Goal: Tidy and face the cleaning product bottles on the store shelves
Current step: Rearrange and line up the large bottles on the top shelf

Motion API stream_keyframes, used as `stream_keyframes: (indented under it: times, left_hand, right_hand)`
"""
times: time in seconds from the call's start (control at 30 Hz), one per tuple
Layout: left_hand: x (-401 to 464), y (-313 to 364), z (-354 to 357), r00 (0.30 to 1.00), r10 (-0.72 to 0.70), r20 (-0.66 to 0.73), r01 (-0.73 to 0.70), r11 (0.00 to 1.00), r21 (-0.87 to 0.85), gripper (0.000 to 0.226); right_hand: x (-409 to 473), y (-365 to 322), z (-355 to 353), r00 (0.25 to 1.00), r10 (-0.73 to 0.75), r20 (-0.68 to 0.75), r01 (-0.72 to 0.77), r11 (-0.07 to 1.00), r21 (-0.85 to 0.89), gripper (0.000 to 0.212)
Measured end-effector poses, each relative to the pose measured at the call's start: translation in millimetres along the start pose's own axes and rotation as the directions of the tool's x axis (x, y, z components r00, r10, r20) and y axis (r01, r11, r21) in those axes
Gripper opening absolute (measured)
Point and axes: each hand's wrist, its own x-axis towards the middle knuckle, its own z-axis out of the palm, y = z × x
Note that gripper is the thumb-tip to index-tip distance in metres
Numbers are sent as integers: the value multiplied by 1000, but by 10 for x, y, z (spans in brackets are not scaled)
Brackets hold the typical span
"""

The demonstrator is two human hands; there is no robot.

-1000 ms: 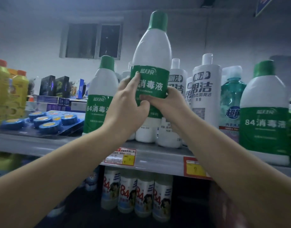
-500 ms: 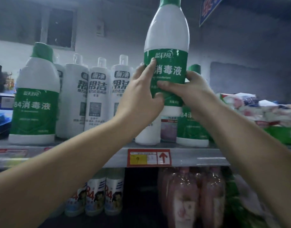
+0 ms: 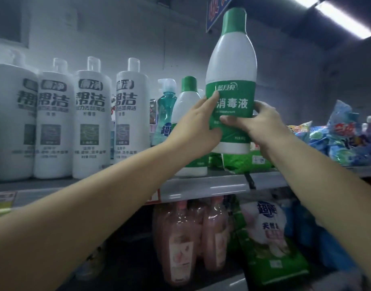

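Observation:
A tall white disinfectant bottle [image 3: 231, 66] with a green cap and green label is held upright in the air above the upper shelf [image 3: 201, 185], label facing me. My left hand [image 3: 198, 127] grips its left side and my right hand [image 3: 258, 124] grips its right side, fingers across the label. Just behind and left of it, a second white and green bottle [image 3: 187, 97] stands on the shelf. A row of white cleaner bottles [image 3: 92, 118] with clear caps lines the shelf to the left.
A teal pump bottle [image 3: 165, 110] stands between the white row and the green-capped bottle. Green and blue detergent bags [image 3: 339, 139] lie on the shelf at right. Below are pink bottles [image 3: 180, 240] and a green and white bag [image 3: 266, 234].
The held bottle has travelled to the right along the shelf, past the white cleaner row, and now hangs over the green bags. Both hands have kept their grip.

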Motion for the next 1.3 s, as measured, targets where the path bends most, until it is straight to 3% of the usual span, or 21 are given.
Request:
stream_keyframes:
  times: [0.13,0.27,0.53,0.7,0.83,1.03,1.2,1.3]
  left_hand:
    - [71,8,224,998,-2,63,-1,999,54,69]
    - [134,-70,384,990,-51,130,38,994,102,70]
    - [234,-227,544,970,-145,194,120,983,137,63]
    - [248,-236,641,957,-129,259,81,979,189,70]
    - [284,-212,700,943,-161,292,106,975,194,72]
    - [391,-232,816,926,-224,305,166,964,206,68]
    - [414,-290,832,933,-181,310,107,964,243,67]
    - [438,-338,838,937,-174,302,83,953,292,56]
  right_hand:
    - [38,219,-99,997,77,-14,-78,996,-39,83]
    - [103,410,-89,993,119,-20,-120,989,-87,56]
    - [269,600,93,987,158,-36,-162,975,-151,59]
    - [322,666,217,983,179,-49,-185,946,-266,50]
    - [307,707,284,983,179,-38,-183,940,-290,30]
    - [288,817,386,968,249,-37,-250,934,-254,32]
    - [319,872,345,969,248,6,-234,921,-311,37]
    - [328,863,343,967,254,23,-233,914,-334,40]
